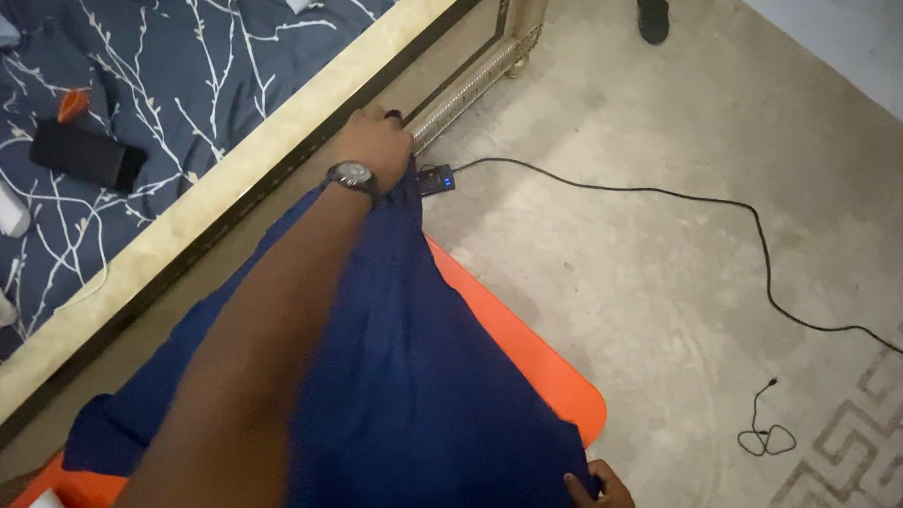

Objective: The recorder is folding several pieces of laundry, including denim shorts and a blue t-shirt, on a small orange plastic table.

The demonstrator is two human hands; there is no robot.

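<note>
Navy blue cloth (417, 383) lies spread over an orange board (538, 357) beside the bed frame (275, 138). At its near corner the right hand (603, 500) pinches the edge with closed fingers; at the far end, the left hand (373, 146) grips bunched fabric, fingers curled tight.

garment (417, 383): matt blue cloth | board (528, 357): smooth orange | floor (651, 261): rough, matt
</note>
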